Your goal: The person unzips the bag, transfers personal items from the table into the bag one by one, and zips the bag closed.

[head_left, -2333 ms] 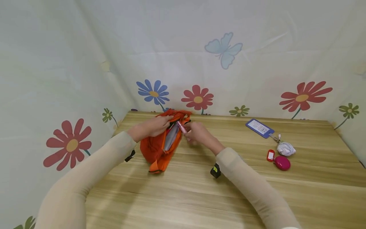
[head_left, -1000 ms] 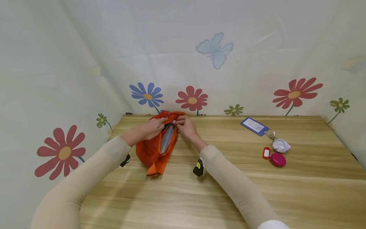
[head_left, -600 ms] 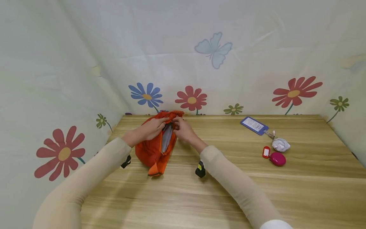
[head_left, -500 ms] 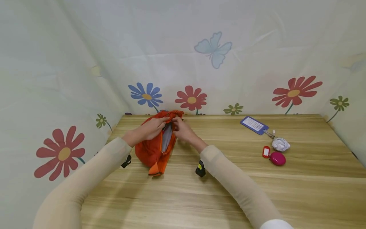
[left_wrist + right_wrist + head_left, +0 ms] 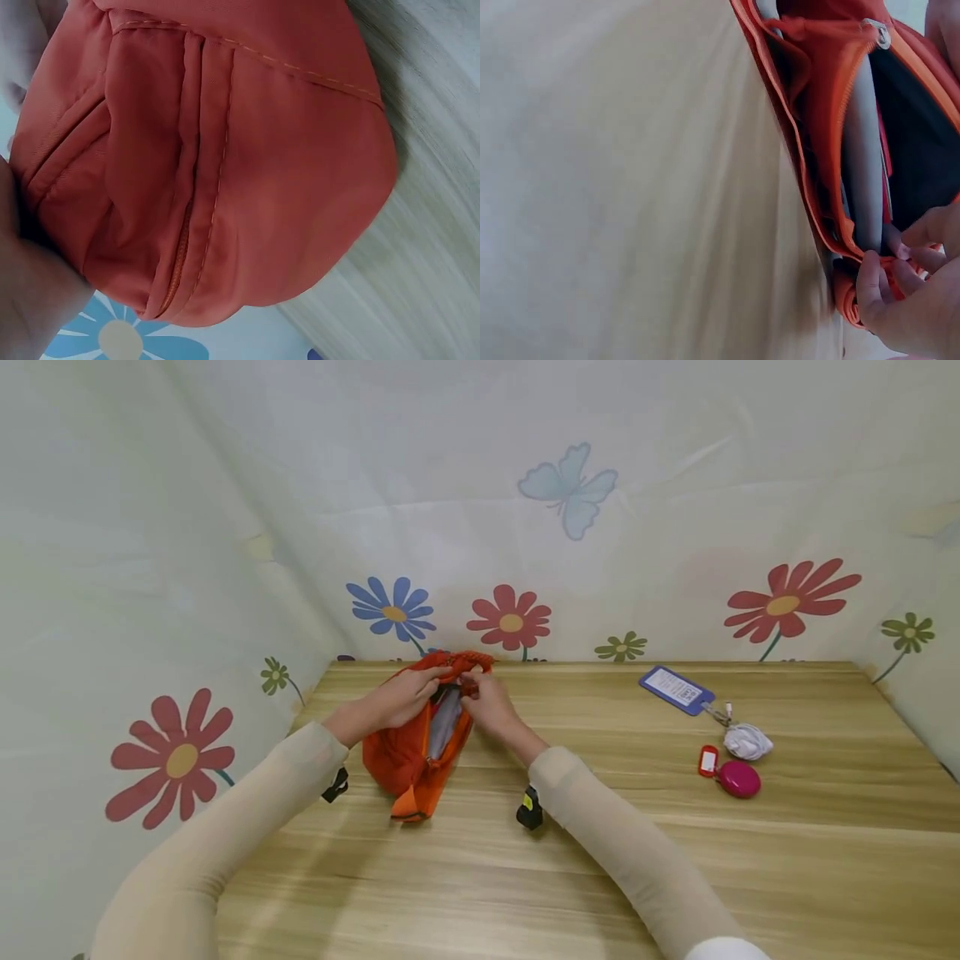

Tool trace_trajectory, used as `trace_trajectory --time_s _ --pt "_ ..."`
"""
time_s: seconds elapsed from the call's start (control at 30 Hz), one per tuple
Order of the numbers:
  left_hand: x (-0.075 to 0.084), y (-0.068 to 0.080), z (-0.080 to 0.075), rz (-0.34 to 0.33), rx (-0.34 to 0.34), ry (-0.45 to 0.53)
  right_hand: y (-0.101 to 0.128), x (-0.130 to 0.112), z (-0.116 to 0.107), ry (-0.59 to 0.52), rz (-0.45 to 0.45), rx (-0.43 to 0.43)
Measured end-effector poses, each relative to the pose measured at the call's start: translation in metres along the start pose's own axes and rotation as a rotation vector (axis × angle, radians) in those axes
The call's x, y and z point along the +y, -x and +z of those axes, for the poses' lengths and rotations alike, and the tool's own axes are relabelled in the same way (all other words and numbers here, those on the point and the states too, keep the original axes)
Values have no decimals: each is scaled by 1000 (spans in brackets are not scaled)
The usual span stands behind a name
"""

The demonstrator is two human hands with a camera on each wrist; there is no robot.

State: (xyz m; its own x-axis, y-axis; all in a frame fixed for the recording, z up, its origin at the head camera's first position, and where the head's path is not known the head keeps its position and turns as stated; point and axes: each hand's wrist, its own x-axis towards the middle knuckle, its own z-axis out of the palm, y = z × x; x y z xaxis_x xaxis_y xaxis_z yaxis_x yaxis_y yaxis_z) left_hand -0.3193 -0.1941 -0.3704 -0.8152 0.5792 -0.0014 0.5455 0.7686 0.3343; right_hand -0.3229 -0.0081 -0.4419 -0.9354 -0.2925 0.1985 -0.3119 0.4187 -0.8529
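Observation:
An orange waist bag (image 5: 408, 760) stands on the table with its zipped mouth unzipped, showing a grey lining. My left hand (image 5: 405, 697) holds the bag's left side near the top, with the thumb side against the fabric in the left wrist view. At the far end of the mouth, my right hand (image 5: 491, 706) pinches the rim. Its fingers (image 5: 870, 281) bend over the orange edge in the right wrist view. A metal zipper pull (image 5: 881, 34) hangs at the near end of the mouth. Inside, a thin pink-red edge (image 5: 886, 165) shows beside the grey lining.
To the right on the wooden table (image 5: 600, 877) lie a blue card holder (image 5: 677, 690), a bundled white cable (image 5: 747, 742), a red key tag (image 5: 708, 761) and a round magenta case (image 5: 739, 779). A flower-printed curtain (image 5: 660, 510) rises behind.
The slim pink tube in my right hand went down into the bag's mouth and out of sight. My right hand moved left to the rim; the left hand kept its hold.

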Motion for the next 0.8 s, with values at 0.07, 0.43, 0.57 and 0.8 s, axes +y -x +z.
trace_trajectory --time_s 0.07,0.43,0.57,0.8 --pt "2 -1 1 -3 4 2 3 2 1 71 -40 -15" --pt "1 0 5 73 -10 -80 15 5 -22 273 -119 -254" --pt "-1 3 6 97 -33 -84 27 5 -38 308 -158 -360" --pt "1 5 4 9 -49 -89 64 6 -82 445 -316 -458"
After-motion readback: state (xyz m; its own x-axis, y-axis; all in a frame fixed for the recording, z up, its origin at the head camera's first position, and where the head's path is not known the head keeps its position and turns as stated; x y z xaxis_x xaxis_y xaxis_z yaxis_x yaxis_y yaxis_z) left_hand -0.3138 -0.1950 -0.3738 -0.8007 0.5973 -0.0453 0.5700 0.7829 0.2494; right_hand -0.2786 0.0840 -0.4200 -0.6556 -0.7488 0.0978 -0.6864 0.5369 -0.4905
